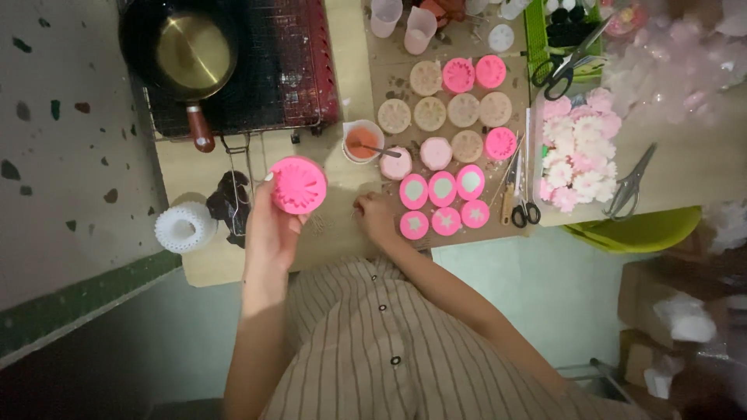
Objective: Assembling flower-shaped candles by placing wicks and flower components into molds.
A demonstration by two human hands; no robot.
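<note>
Nearest, the left hand (268,225) holds a round pink mould (298,184) upright above the near edge of the table (342,78); its fingers wrap the mould's left side and base, closed on it. Just right, the right hand (376,215) rests on the tabletop with fingers curled together, apart from the mould; whether they pinch anything cannot be told. The mould shows a ribbed, flower-like top face. Beyond the right hand lie small pink oval moulds (442,189), then a cup of orange liquid (362,141). Farther left, a pan (187,54) sits on a wire rack (272,70). Speckled floor (54,117) lies left.
</note>
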